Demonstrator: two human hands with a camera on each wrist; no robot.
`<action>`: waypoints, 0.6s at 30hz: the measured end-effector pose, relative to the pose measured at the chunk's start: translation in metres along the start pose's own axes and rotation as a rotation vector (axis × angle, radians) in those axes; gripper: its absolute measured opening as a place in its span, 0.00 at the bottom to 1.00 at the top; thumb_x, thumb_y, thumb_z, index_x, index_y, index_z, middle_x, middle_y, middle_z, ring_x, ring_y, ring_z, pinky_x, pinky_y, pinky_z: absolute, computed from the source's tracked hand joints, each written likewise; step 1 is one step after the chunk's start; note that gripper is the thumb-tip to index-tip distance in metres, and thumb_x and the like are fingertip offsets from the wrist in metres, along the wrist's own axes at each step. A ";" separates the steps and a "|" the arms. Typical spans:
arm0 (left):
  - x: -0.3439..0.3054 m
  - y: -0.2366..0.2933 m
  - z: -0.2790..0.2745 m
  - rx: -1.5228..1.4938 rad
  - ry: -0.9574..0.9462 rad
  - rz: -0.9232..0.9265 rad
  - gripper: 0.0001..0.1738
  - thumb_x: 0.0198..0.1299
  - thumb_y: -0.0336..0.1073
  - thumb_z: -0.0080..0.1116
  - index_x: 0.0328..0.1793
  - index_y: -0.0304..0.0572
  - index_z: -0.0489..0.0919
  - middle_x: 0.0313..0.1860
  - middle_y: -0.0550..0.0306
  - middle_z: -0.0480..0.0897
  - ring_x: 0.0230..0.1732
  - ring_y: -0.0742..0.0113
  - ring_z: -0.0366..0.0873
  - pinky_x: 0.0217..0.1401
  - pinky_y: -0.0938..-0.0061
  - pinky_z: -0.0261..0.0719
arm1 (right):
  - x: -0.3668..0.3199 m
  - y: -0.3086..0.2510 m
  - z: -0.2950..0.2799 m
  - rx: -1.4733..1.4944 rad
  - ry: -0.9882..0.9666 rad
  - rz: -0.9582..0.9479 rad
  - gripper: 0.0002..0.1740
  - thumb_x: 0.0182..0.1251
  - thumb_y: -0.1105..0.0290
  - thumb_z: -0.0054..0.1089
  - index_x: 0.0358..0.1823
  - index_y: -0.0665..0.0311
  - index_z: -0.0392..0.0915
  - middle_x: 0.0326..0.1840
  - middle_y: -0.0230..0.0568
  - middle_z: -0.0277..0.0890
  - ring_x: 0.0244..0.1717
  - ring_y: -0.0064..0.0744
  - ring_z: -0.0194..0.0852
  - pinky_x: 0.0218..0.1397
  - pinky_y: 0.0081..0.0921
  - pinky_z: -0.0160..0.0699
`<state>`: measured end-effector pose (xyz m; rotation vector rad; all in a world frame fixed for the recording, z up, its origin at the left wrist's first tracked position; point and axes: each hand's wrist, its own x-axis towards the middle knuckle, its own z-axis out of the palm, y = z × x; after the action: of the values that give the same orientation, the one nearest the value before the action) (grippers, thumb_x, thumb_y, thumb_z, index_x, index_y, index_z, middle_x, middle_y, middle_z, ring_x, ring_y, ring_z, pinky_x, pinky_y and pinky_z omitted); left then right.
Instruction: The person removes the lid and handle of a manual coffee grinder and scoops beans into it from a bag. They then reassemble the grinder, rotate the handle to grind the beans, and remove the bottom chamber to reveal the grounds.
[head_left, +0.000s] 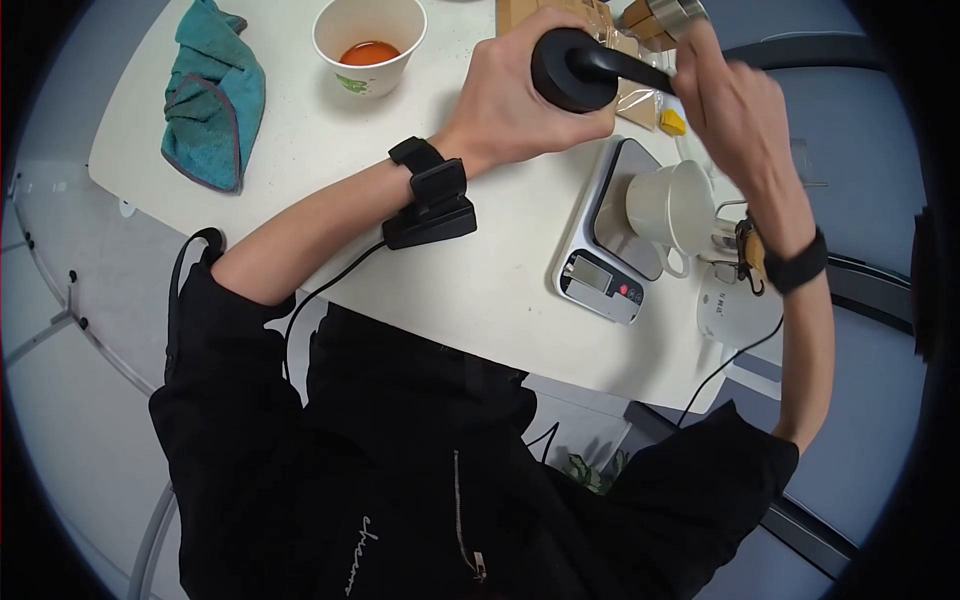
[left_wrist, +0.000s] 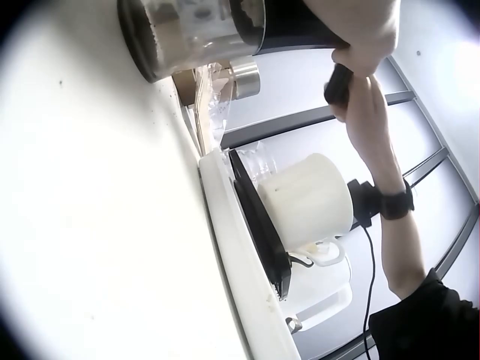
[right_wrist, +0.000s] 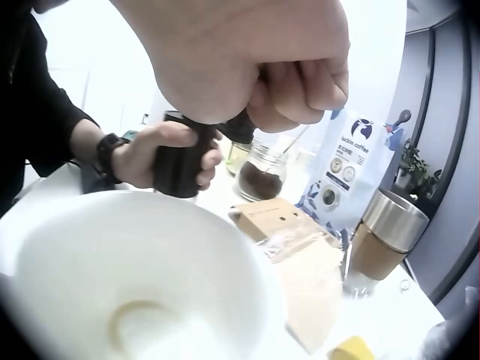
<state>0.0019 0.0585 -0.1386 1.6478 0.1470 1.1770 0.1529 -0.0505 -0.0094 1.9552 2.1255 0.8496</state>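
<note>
The left hand (head_left: 515, 95) grips the black upper part of a hand grinder (head_left: 572, 82) from the side. In the left wrist view the grinder's clear lower section (left_wrist: 202, 31) stands on the white table, below the left hand (left_wrist: 360, 30). The right hand (head_left: 735, 105) curls round the outer end of the crank handle (head_left: 630, 68), right of the grinder. From the right wrist view, the right hand (right_wrist: 247, 60) has its fingers curled above the grinder body (right_wrist: 178, 161), which the left hand (right_wrist: 146, 157) wraps.
A scale (head_left: 612, 230) bears a white cup (head_left: 655, 205) near the right edge. A paper cup of reddish liquid (head_left: 370, 65) and a teal cloth (head_left: 215, 110) stand left. Behind are a coffee bag (right_wrist: 349, 165), a jar of dark grounds (right_wrist: 261, 176) and a steel-and-brown cup (right_wrist: 386, 236).
</note>
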 end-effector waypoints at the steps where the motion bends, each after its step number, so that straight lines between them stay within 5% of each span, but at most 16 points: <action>1: -0.001 0.000 0.000 -0.009 0.008 -0.009 0.28 0.43 0.35 0.75 0.51 0.36 0.75 0.37 0.60 0.83 0.38 0.77 0.80 0.47 0.80 0.80 | -0.010 -0.009 -0.011 0.035 -0.100 0.050 0.02 0.66 0.71 0.50 0.39 0.59 0.69 0.12 0.42 0.67 0.12 0.43 0.69 0.19 0.38 0.66; 6: 0.000 -0.001 -0.001 -0.017 -0.023 0.007 0.28 0.44 0.34 0.76 0.51 0.36 0.75 0.37 0.60 0.83 0.39 0.77 0.80 0.47 0.80 0.80 | -0.028 -0.061 -0.051 0.121 -0.258 0.170 0.05 0.63 0.72 0.53 0.39 0.61 0.69 0.11 0.40 0.67 0.12 0.43 0.70 0.19 0.38 0.67; 11: -0.006 0.002 -0.004 -0.269 0.006 -0.154 0.29 0.42 0.36 0.76 0.50 0.37 0.76 0.36 0.58 0.83 0.37 0.73 0.81 0.45 0.77 0.81 | 0.011 -0.106 -0.056 0.318 -0.006 -0.144 0.09 0.43 0.73 0.57 0.28 0.59 0.71 0.12 0.35 0.65 0.11 0.37 0.66 0.18 0.33 0.66; 14: -0.011 0.000 -0.005 -0.587 0.140 -0.287 0.29 0.40 0.39 0.76 0.49 0.39 0.77 0.33 0.56 0.84 0.33 0.67 0.83 0.42 0.72 0.82 | 0.051 -0.120 -0.048 0.297 0.017 -0.211 0.08 0.52 0.71 0.56 0.35 0.59 0.71 0.13 0.38 0.67 0.13 0.41 0.69 0.18 0.35 0.66; 18: -0.005 0.000 -0.006 -0.102 -0.052 -0.072 0.29 0.41 0.39 0.77 0.49 0.39 0.77 0.35 0.56 0.84 0.34 0.67 0.82 0.40 0.72 0.81 | 0.111 -0.097 -0.043 0.567 -0.249 -0.257 0.11 0.67 0.66 0.48 0.32 0.68 0.69 0.14 0.46 0.72 0.13 0.47 0.71 0.18 0.41 0.68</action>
<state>-0.0052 0.0592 -0.1421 1.5701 0.1105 1.0692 0.0318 0.0413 0.0096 1.8047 2.5629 -0.0554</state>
